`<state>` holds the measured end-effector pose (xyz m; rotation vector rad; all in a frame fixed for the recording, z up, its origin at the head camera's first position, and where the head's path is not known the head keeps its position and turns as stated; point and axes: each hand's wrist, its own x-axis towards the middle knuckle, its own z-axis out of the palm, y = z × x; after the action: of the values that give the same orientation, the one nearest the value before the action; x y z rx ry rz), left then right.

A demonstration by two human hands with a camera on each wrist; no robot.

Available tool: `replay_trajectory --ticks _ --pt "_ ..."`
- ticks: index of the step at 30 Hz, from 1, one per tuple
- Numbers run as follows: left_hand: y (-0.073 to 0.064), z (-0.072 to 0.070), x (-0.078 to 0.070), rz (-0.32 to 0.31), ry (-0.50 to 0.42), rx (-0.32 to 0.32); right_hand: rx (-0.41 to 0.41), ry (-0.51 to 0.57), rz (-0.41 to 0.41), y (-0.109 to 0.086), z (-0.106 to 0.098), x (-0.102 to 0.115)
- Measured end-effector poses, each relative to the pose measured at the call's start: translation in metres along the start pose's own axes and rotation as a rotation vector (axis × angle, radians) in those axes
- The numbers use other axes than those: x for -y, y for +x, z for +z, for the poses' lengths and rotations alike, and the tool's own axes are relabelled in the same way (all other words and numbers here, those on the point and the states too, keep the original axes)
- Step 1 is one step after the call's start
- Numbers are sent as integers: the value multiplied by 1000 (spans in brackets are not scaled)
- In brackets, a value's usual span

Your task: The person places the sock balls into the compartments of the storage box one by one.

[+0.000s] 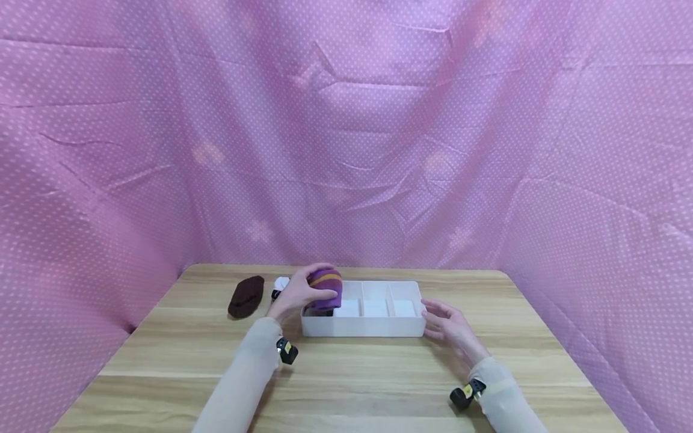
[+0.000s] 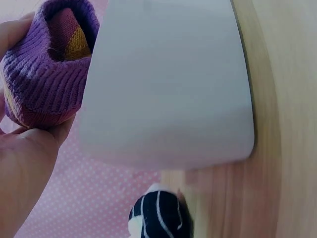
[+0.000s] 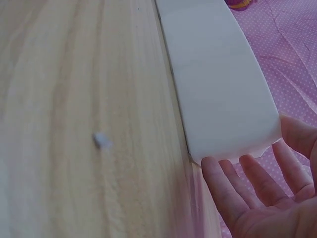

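Note:
My left hand point(image 1: 299, 293) grips a rolled pair of purple socks point(image 1: 326, 288) with orange stripes, holding it over the left end of a white divided box point(image 1: 363, 326). In the left wrist view the ribbed purple cuff of the socks point(image 2: 49, 91) is turned outward, with thumb and fingers around it. Something dark shows below the socks in the leftmost compartment, mostly hidden. At the box's right end, my right hand point(image 1: 449, 328) has its fingers loosely extended. Its fingertips point(image 3: 210, 163) touch the end wall of the white box point(image 3: 223, 84).
A dark brown rolled sock bundle point(image 1: 246, 297) lies left of the box. Partly behind my left hand is a black-and-white sock bundle point(image 1: 280, 284), its stripes plain in the left wrist view. A pink dotted curtain point(image 1: 357, 150) encloses the wooden table point(image 1: 368, 379).

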<state>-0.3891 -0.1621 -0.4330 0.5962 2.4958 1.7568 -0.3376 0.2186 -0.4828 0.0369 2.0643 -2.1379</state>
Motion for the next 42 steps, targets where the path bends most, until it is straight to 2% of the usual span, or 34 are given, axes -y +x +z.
replay_trajectory --ticks 2,9,13,24,27,34,42 --pt "2 5 -1 -8 -11 -6 -6 -2 -5 0 -1 0" --pt "9 21 -6 -30 42 -6 7 -9 -12 -3 -2 2" --pt "10 26 -8 -47 29 -5 16 -12 -9 -5 -1 1" --pt "17 37 -18 3 -4 21 21 -2 -21 -4 -4 0" --pt "19 42 -17 -4 9 15 35 -16 -33 -3 -5 -1" --pt "18 52 -14 -1 41 -12 11 13 -22 -3 -3 -1" --pt "17 55 -5 5 48 11 12 5 -19 -3 -5 -3"
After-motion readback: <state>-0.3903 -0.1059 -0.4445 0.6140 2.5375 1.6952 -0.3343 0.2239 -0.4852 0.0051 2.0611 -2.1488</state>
